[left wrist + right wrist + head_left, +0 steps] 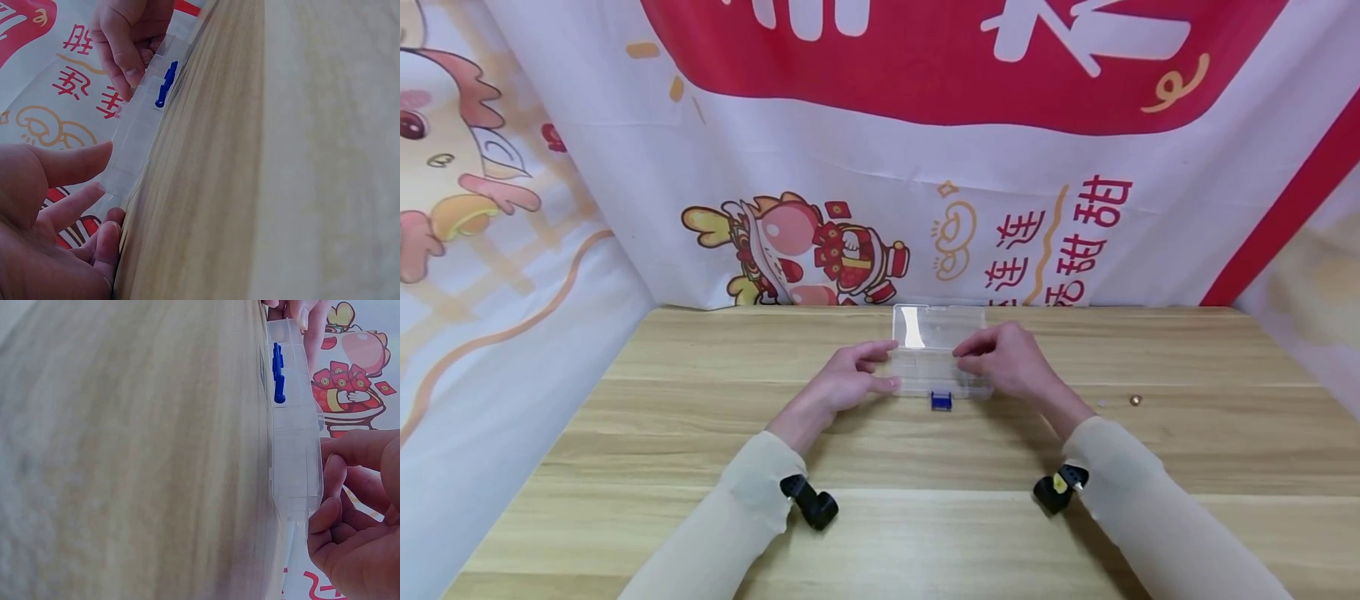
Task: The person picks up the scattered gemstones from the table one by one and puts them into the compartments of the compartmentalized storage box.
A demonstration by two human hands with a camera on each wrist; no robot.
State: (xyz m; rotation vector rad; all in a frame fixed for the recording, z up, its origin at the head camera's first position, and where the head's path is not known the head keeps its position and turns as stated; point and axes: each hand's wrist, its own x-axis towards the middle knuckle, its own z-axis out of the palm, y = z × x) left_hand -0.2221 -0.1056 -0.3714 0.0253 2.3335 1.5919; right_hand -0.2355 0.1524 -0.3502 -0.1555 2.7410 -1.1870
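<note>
A clear plastic compartment box (917, 372) lies on the table with its transparent lid (955, 327) tipped back, and a blue latch (942, 401) hangs at its front. My left hand (848, 377) is at the box's left end, thumb and fingers extended with their tips right at its edge. Over the right half is my right hand (1009, 360), thumb and fingertips brought together above the compartments. In the right wrist view, the fingers of my right hand (359, 512) are curled beside the box wall (297, 462). I cannot tell if anything small is between those fingertips.
A small copper-coloured bead (1136, 400) lies on the wooden table (880, 533) to the right of my right forearm, with a tiny pale piece (1102, 404) beside it. Behind the box hangs a printed cloth (820, 158), close to the raised lid.
</note>
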